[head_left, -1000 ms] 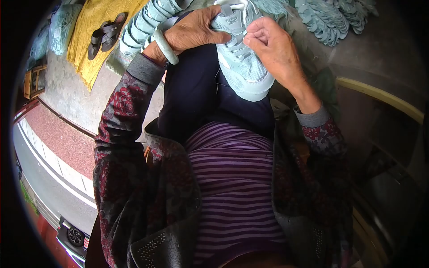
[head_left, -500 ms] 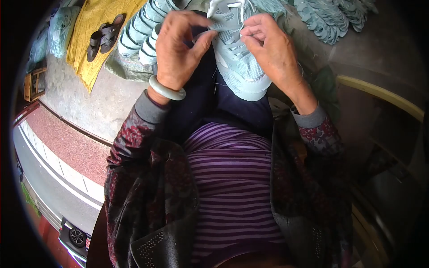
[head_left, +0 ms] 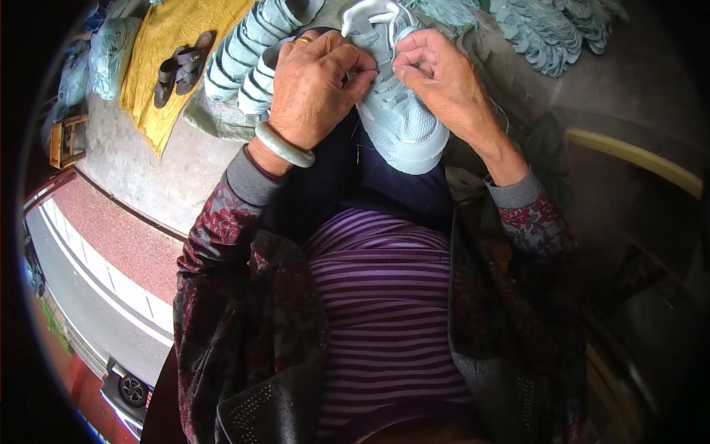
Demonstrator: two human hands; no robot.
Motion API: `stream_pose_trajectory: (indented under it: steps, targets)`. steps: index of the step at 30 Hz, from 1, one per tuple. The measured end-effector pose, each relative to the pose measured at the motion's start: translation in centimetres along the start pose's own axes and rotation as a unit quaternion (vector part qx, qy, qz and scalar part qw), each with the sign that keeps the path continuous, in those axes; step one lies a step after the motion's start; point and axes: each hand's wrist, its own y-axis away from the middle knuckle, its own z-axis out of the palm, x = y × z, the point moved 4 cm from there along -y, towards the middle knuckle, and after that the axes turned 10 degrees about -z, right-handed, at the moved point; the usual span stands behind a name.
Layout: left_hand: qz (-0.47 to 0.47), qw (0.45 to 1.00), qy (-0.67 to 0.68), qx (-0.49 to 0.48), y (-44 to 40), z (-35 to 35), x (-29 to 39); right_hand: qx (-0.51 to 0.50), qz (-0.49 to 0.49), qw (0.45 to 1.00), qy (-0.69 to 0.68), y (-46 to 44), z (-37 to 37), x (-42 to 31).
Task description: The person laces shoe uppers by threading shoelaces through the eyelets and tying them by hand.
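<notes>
A pale blue sneaker (head_left: 405,126) rests on my dark-trousered lap, its toe toward my body and its collar at the top of the view. My left hand (head_left: 316,85), with a pale bangle at the wrist, is pinched at the left side of the laces (head_left: 387,85). On the opposite side of the lacing, my right hand (head_left: 444,81) is closed with thumb and forefinger together near the shoe's eyelets. What lies between the fingertips of either hand is too small to make out.
Dark sandals (head_left: 185,68) lie on a yellow cloth (head_left: 151,103) at the upper left. Stacked pale blue pieces (head_left: 248,52) stand beside it. More blue pieces (head_left: 536,37) lie at the upper right. A wooden crate (head_left: 68,140) and a car (head_left: 127,392) are at the left.
My left hand let go of the shoe's side, lifted away with its fingers apart, then came back to the laces and closed. My right hand has stayed by the laces.
</notes>
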Motion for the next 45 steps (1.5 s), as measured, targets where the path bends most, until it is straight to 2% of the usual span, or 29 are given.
stream_pose_trajectory:
  steps: [5, 9, 13, 16, 19, 21, 24, 26, 27, 30, 31, 32, 36, 39, 42, 45]
  targets:
    - [0.009, 1.0, 0.005, -0.023, -0.4, -1.2, 0.2, -0.008, 0.005, 1.0, -0.02, -0.4, -0.9, -0.2]
    - [-0.069, 0.988, 0.051, -0.126, 1.4, -5.6, -3.7, -0.02, -0.02, 0.999, -0.019, -0.5, -2.6, 0.0]
    - [-0.231, 0.96, 0.023, -0.154, 7.1, -11.6, -12.2, -0.032, -0.019, 0.999, -0.003, -0.9, -3.4, -0.2]
    - [-0.307, 0.937, -0.09, -0.141, 12.8, -16.4, -19.2, -0.035, -0.036, 0.999, 0.006, -1.1, -3.3, -0.6]
    - [-0.395, 0.883, -0.218, -0.125, 19.3, -20.6, -25.5, -0.045, -0.066, 0.995, 0.058, -1.2, -3.1, -0.9]
    - [-0.42, 0.868, -0.233, -0.127, 21.9, -22.2, -27.2, -0.044, -0.079, 0.991, 0.096, -1.2, -3.1, -0.8]
    - [-0.44, 0.864, -0.212, -0.124, 23.0, -21.4, -27.3, -0.049, -0.075, 0.993, 0.081, -1.2, -3.2, -0.6]
    - [-0.425, 0.873, -0.188, -0.144, 22.0, -19.9, -26.6, -0.048, -0.074, 0.992, 0.087, -1.3, -3.2, -0.8]
    - [-0.38, 0.891, -0.201, -0.144, 21.0, -18.6, -25.9, -0.046, -0.069, 0.992, 0.094, -1.3, -3.3, -0.9]
    - [-0.358, 0.916, -0.116, -0.14, 15.2, -14.2, -19.7, -0.035, -0.078, 0.991, 0.105, -1.5, -3.5, -1.3]
    - [-0.328, 0.936, -0.035, -0.122, 13.5, -12.5, -17.7, -0.039, -0.079, 0.991, 0.105, -1.7, -3.5, -1.4]
    - [-0.334, 0.933, 0.064, -0.114, 12.0, -10.8, -15.5, -0.043, -0.076, 0.99, 0.107, -1.8, -3.6, -1.4]
    - [-0.311, 0.906, 0.223, -0.179, 7.4, -5.0, -8.4, -0.055, -0.097, 0.984, 0.142, -2.2, -3.5, -2.2]
    - [-0.256, 0.936, 0.129, -0.206, 4.9, -3.1, -4.9, -0.066, -0.134, 0.972, 0.182, -2.5, -3.3, -2.3]
    - [-0.21, 0.953, 0.133, -0.175, 3.9, -2.1, -4.1, -0.074, -0.153, 0.964, 0.206, -2.5, -3.4, -2.6]
    - [-0.232, 0.942, 0.147, -0.191, 3.6, -2.0, -4.0, -0.081, -0.169, 0.953, 0.238, -2.3, -3.5, -2.4]
